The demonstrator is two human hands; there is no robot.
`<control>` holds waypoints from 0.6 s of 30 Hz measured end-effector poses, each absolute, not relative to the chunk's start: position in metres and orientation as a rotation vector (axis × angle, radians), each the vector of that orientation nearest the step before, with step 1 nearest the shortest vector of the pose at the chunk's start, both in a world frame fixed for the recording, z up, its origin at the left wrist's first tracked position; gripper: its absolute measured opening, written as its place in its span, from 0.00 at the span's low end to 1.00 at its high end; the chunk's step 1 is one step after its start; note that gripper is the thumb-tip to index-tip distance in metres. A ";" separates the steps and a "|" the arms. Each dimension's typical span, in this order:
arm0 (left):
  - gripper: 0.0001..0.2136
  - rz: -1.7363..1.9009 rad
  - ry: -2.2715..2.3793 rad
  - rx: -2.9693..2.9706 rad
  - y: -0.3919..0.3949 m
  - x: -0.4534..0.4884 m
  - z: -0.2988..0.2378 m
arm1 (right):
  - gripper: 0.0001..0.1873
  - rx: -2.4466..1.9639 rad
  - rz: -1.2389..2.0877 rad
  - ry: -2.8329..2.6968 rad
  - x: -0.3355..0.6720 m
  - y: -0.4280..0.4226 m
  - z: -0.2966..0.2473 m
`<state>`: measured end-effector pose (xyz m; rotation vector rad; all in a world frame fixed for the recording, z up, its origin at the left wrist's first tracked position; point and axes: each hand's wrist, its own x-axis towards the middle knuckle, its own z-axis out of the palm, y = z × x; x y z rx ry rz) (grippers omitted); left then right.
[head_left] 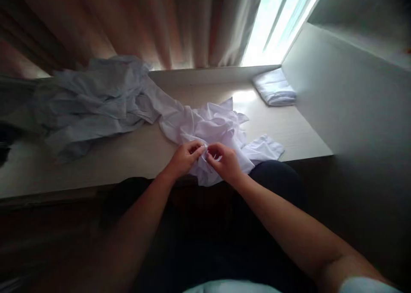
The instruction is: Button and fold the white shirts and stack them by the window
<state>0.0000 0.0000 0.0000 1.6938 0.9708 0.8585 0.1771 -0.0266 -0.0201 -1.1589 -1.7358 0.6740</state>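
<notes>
A crumpled white garment (212,124) lies at the near edge of a pale wooden desk (135,151), part of it hanging over the edge. My left hand (184,158) and my right hand (224,160) meet at its front. Both pinch the white fabric between thumb and fingers, fingertips almost touching each other.
A heap of grey-blue clothes (93,100) covers the desk's left half. A folded white cloth (276,87) lies at the back right by the bright window (279,19). Curtains (144,23) hang behind. A white wall (346,100) bounds the right side.
</notes>
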 end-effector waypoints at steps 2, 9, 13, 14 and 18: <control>0.12 0.854 0.968 1.691 0.000 0.000 -0.002 | 0.05 -1.169 0.669 -1.738 0.177 -0.027 -0.021; 0.12 0.849 0.997 1.721 0.001 0.001 -0.004 | 0.04 -1.186 0.668 -1.755 0.176 -0.027 -0.021; 0.13 0.838 0.990 1.744 0.001 0.000 -0.004 | 0.02 -1.198 0.659 -1.750 0.177 -0.026 -0.019; 0.13 0.843 0.986 1.736 0.001 0.000 -0.004 | 0.02 -1.197 0.666 -1.747 0.177 -0.026 -0.019; 0.14 0.856 0.992 1.701 0.001 0.000 -0.002 | 0.06 -1.173 0.713 -1.736 0.177 -0.027 -0.017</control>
